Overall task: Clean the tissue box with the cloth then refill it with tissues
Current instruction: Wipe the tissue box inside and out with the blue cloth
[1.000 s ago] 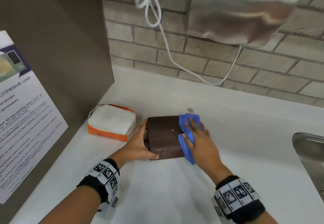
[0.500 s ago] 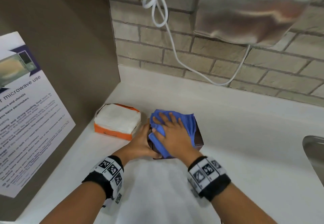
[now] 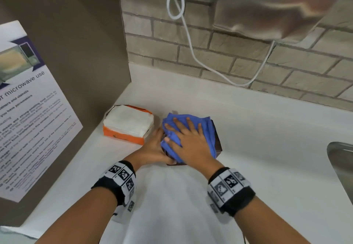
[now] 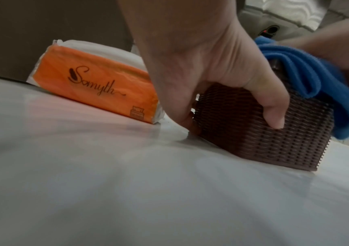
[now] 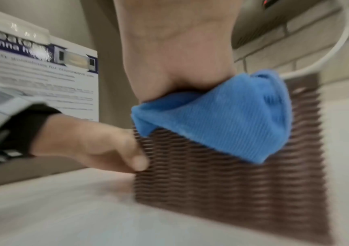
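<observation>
Two hands work the box [image 3: 217,138]: left hand [image 3: 154,148] clamps its side, right hand [image 3: 189,140] flat-fingered presses cloth [image 3: 208,127] atop, wiping; refilling from the pack [image 3: 128,127] beside it likely follows.

Bare forearms, no sleeves. Left wrist band [image 3: 116,181]: black strap with white panel carrying black square marker codes (several tiles in rows). Right wrist band [image 3: 230,189]: same black strap, same white coded panel.

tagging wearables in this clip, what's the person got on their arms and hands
Both forearms are bare, with no sleeves or gloves. Each wrist carries a black band topped by a white strip printed with square black-and-white tracking markers: one on the left wrist, one on the right wrist. The left hand and right hand show no rings.
</observation>
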A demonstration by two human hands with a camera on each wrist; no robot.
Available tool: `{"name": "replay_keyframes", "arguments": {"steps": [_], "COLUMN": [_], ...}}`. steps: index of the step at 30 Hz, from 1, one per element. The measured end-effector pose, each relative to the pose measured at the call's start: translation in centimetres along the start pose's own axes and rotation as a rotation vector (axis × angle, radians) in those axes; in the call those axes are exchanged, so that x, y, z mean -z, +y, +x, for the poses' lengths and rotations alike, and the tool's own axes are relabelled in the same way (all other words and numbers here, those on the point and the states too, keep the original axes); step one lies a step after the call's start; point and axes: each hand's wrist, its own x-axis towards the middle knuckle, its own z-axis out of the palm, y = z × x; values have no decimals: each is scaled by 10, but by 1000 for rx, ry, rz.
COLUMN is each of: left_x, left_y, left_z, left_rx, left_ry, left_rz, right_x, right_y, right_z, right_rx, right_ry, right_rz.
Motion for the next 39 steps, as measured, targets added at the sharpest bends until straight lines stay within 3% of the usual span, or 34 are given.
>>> {"name": "replay_keyframes", "arguments": {"steps": [4, 8, 10, 13, 18, 22, 29, 32, 34, 36, 38, 39], "left_x": [1, 1, 2, 5, 17, 19, 11, 7, 5, 2, 1, 0], "left_y": [-4, -2, 1, 8, 21, 28, 32, 31, 30, 29, 30, 29], "left_z": [3, 3, 3, 3, -5, -11, -15, -14, -14, -15, -18, -20], "left_rx": [76, 81, 78, 57, 97, 120, 106, 111, 107, 84, 35, 8], "left_ry": [2, -7, -11, -40, -28, 0, 43, 47, 59, 96, 130, 137], "left_rz": [-18, -17, -20, -76, -254, -386, -465, -460, -461, -435, -414, -418], "right_x": [3, 8, 17, 29, 53, 71, 100, 96, 87, 62, 39, 36], "right_y": [49, 73, 76, 86, 120, 116, 78, 51, 24, 4, -3, -2], "right_z": [8, 7, 5, 8, 15, -1, -16, -14, -12, -5, 2, 2], "right_rx": [-199, -281, -314, -367, -673, -647, -400, -237, -50, 174, 258, 251], "right_ry": [18, 175, 245, 228, 194, 189, 434, 507, 446, 339, 344, 340], "right_rz": [69, 522, 569, 641, 1151, 1508, 1326, 1011, 879, 566, 175, 91]}}
